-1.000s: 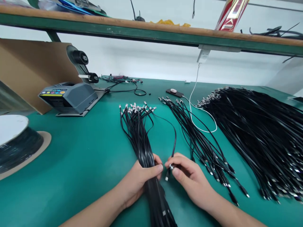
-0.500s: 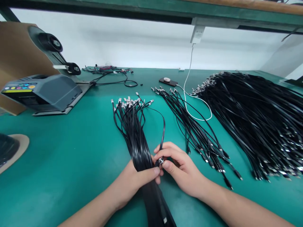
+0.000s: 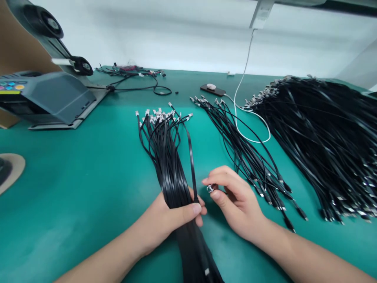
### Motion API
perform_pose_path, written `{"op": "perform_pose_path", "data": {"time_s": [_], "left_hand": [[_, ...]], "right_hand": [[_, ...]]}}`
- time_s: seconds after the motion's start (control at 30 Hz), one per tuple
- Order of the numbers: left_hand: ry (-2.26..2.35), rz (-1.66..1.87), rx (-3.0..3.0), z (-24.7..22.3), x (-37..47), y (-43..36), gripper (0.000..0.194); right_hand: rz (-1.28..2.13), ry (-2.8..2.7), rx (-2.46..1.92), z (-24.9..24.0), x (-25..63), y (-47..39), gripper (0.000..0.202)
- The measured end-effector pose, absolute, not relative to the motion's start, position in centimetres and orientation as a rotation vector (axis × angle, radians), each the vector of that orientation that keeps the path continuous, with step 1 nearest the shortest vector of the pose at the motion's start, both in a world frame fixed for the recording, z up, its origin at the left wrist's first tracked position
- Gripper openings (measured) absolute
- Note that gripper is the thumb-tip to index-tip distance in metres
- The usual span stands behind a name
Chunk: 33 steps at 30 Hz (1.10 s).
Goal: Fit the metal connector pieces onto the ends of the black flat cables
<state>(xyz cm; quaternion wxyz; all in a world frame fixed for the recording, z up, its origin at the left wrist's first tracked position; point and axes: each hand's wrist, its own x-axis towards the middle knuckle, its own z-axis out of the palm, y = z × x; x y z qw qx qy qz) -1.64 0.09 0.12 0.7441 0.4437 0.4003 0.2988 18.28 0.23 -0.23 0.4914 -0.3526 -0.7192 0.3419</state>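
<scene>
Left hand (image 3: 173, 220): fingers wrapped round black cable bundle (image 3: 171, 169) on worktop (image 3: 97, 181), thumb pinning single cable (image 3: 192, 159); right hand (image 3: 237, 202): fingers pinching shiny bit (image 3: 209, 188), unclear from here; best hold bundle firm, cable untwisted

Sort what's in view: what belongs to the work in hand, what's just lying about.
In the work:
black cable bundle in the left hand, single cable at its thumb
small shiny metal piece in the right hand's grip
probably the similar smaller cable group and large cable pile

Apparently lying about:
grey tape dispenser
tangled wires
dark flat device
white cord
</scene>
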Motion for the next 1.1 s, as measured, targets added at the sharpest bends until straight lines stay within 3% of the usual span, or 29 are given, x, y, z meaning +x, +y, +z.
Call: {"op": "perform_pose_path", "data": {"time_s": [0.5, 1.1], "left_hand": [[0.921, 0.682, 0.961, -0.1, -1.2, -0.1, 0.030], [0.958, 0.625, 1.011, 0.7, -1.0, 0.1, 0.028]], "right_hand": [[0.628, -1.966, -0.917, 0.2, 18.7, -0.9, 0.027], [0.506, -2.051, -0.854, 0.6, 18.4, -0.9, 0.021]]}}
